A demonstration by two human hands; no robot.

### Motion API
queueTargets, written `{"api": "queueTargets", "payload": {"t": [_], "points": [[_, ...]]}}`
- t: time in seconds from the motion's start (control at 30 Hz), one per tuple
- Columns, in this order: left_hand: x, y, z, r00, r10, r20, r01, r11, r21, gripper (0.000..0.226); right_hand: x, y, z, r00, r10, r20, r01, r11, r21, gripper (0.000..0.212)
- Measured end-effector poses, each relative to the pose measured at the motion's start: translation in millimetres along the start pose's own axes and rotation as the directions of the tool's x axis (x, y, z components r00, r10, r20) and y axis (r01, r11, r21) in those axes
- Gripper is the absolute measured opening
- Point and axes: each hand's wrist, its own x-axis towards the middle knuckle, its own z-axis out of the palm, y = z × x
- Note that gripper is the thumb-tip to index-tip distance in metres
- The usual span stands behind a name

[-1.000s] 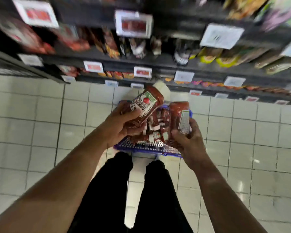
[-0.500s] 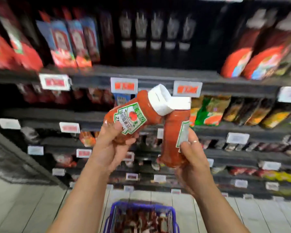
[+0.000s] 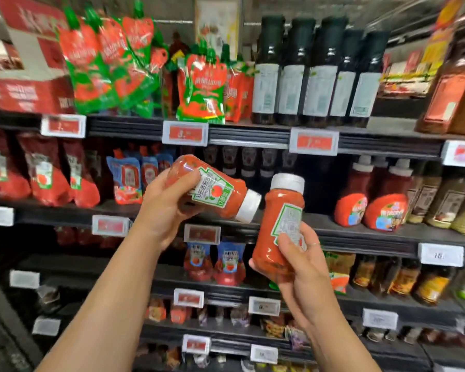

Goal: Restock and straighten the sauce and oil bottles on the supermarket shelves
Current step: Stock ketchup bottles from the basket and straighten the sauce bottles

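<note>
My left hand (image 3: 164, 208) grips a red ketchup bottle (image 3: 215, 187) with a white cap and green-edged label; it lies tilted, cap pointing right and down. My right hand (image 3: 301, 267) holds a second, matching ketchup bottle (image 3: 277, 229) nearly upright, cap up. Both bottles hang in front of the second shelf (image 3: 341, 226), where a dark gap opens behind them. The two caps are close together but apart.
Red ketchup pouches (image 3: 46, 173) fill the shelf's left, squat red bottles (image 3: 371, 200) its right. Dark tall bottles (image 3: 314, 71) and green-red pouches (image 3: 110, 63) stand on the shelf above. Price tags (image 3: 184, 132) line the shelf edges. Lower shelves hold small bottles and pouches.
Both hands lifted the bottles out of the blue basket on the floor up to shelf height. The view swung up from the floor. The left bottle's cap tipped from up-right to down-right.
</note>
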Motion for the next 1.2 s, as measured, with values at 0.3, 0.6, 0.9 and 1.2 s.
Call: {"api": "queueTargets", "payload": {"t": [0.3, 0.6, 0.9, 1.2], "points": [[93.5, 15.3, -21.7, 0.955, -0.207, 0.214, 0.053, 0.826, 0.561, 0.037, 53.1, 15.5, 38.0, 0.991, 0.005, -0.135, -0.033, 0.977, -0.209, 0.067], [149.0, -2.0, -45.8, 0.964, -0.245, 0.102, 0.114, 0.731, 0.673, 0.034, 115.5, 7.1, 48.3, 0.977, -0.063, -0.203, -0.043, 0.876, -0.480, 0.053], [181.6, -33.9, -38.6, 0.975, -0.155, 0.157, -0.027, 0.622, 0.782, 0.051, 162.1, 4.3, 10.1, 0.971, -0.049, -0.236, -0.077, 0.865, -0.497, 0.053], [198.2, -84.2, -26.9, 0.983, 0.168, 0.076, -0.178, 0.762, 0.623, 0.058, 194.7, 9.8, -16.5, 0.976, 0.012, -0.220, -0.108, 0.896, -0.430, 0.029]]}}
